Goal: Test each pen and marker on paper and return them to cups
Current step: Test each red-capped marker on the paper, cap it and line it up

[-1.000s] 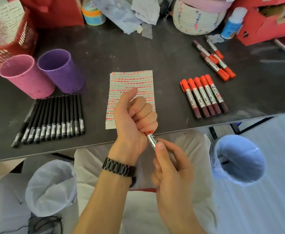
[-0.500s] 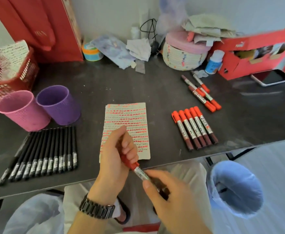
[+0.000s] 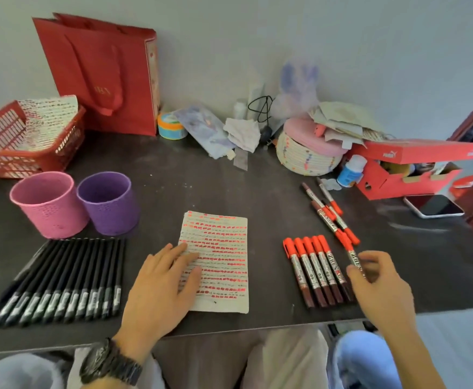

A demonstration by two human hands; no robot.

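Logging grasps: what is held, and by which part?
Right hand pinches a marker by its rear barrel; left hand rests flat on the paper, holding nothing.

matt dark table (image 3: 173, 192), perforated plastic cups (image 3: 50, 211), paper sheet (image 3: 229, 228), glossy red paper bag (image 3: 98, 66).

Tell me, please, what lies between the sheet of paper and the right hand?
A row of five red-capped markers lies between the paper and the right hand, which pinches a sixth marker, in the head view.
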